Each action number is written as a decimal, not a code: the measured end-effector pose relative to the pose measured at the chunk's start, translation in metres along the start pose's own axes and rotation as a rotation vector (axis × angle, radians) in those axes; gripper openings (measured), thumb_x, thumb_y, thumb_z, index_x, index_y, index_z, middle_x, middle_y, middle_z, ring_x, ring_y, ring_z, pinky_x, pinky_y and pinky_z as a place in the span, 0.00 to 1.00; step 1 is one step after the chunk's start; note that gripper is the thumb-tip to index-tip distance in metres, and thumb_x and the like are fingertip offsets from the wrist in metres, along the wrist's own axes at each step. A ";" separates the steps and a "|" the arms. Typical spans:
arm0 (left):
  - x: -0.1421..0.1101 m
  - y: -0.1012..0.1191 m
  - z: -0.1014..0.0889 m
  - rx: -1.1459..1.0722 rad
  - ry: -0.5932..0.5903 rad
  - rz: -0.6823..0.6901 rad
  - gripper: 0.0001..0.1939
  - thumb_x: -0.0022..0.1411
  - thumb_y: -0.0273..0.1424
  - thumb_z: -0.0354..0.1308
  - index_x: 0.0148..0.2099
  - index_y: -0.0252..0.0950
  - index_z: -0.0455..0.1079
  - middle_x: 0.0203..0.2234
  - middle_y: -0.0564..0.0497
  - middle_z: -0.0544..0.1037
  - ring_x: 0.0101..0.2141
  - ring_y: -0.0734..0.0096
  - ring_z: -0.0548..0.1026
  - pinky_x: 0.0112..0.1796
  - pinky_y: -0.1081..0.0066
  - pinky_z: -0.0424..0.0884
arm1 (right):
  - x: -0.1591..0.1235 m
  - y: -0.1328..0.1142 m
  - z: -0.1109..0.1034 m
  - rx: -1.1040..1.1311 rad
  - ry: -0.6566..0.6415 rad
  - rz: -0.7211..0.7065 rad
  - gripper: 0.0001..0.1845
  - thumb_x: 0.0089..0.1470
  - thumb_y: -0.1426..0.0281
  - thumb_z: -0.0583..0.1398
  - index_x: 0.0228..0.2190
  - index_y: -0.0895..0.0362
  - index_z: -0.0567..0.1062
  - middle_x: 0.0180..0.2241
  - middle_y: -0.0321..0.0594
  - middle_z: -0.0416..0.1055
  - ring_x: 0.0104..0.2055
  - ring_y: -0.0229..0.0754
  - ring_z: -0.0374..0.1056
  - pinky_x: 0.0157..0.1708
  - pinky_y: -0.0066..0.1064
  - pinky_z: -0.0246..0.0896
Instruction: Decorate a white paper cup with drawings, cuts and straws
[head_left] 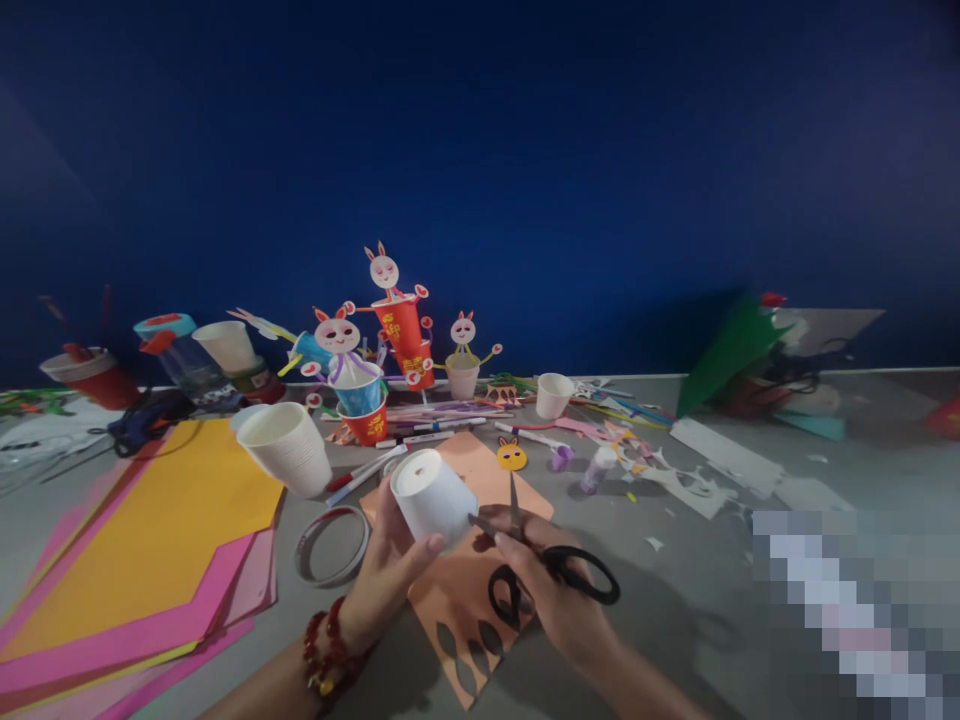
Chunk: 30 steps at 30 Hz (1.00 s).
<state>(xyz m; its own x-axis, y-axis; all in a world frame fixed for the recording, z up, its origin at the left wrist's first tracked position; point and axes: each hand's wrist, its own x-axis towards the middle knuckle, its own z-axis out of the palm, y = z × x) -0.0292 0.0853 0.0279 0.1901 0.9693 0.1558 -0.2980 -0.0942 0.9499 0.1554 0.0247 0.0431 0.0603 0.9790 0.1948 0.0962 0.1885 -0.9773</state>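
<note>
My left hand (394,570) is closed around a white paper cup (442,505), tilted with its base facing up and away. A small dark mark or hole shows in the middle of the base. In my right hand (555,590) are black-handled scissors (581,574), their blades spread apart. One blade tip points at the side of the cup; whether it touches cannot be made out. Beneath both hands lies an orange paper sheet (469,460) with leaf-shaped cut-outs near its front corner. A yellow bunny-face cutout (512,455) sits just beyond the scissors.
Left of my hands are a tape roll (332,546), a larger white cup (286,447) and stacked coloured paper (150,520). Bunny figures on red cups (409,335) stand behind. A glue stick (598,469), paper scraps (694,485) and a green sheet (716,352) are to the right.
</note>
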 end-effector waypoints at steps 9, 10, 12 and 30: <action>0.018 0.031 -0.006 -0.050 -0.174 -0.044 0.27 0.57 0.44 0.62 0.56 0.38 0.69 0.51 0.40 0.76 0.50 0.46 0.72 0.44 0.62 0.73 | 0.008 -0.011 -0.001 -0.254 -0.123 -0.450 0.15 0.64 0.70 0.53 0.30 0.52 0.77 0.38 0.43 0.80 0.45 0.46 0.74 0.48 0.38 0.68; 0.018 0.034 -0.007 -0.026 -0.187 -0.067 0.26 0.57 0.43 0.62 0.55 0.37 0.70 0.51 0.40 0.76 0.50 0.46 0.73 0.44 0.62 0.74 | 0.009 -0.011 -0.001 -0.252 -0.114 -0.457 0.15 0.64 0.69 0.53 0.30 0.52 0.77 0.37 0.43 0.80 0.44 0.46 0.74 0.46 0.37 0.68; 0.018 0.037 -0.007 -0.008 -0.215 -0.081 0.26 0.57 0.44 0.62 0.54 0.36 0.71 0.50 0.39 0.76 0.50 0.45 0.72 0.43 0.63 0.74 | 0.009 -0.009 0.000 -0.249 -0.111 -0.448 0.14 0.64 0.69 0.53 0.32 0.53 0.77 0.36 0.43 0.79 0.42 0.45 0.74 0.44 0.36 0.68; 0.006 0.009 -0.002 0.023 -0.172 0.045 0.25 0.54 0.48 0.63 0.48 0.38 0.72 0.49 0.41 0.73 0.54 0.46 0.68 0.51 0.62 0.67 | 0.009 0.007 0.005 0.427 0.049 0.235 0.14 0.55 0.61 0.62 0.31 0.59 0.81 0.27 0.41 0.78 0.31 0.41 0.73 0.32 0.27 0.67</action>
<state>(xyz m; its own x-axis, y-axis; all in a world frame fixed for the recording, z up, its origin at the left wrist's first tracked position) -0.0323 0.0909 0.0364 0.3352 0.9109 0.2405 -0.2887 -0.1437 0.9466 0.1514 0.0357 0.0378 0.0787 0.9960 -0.0414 -0.3409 -0.0121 -0.9400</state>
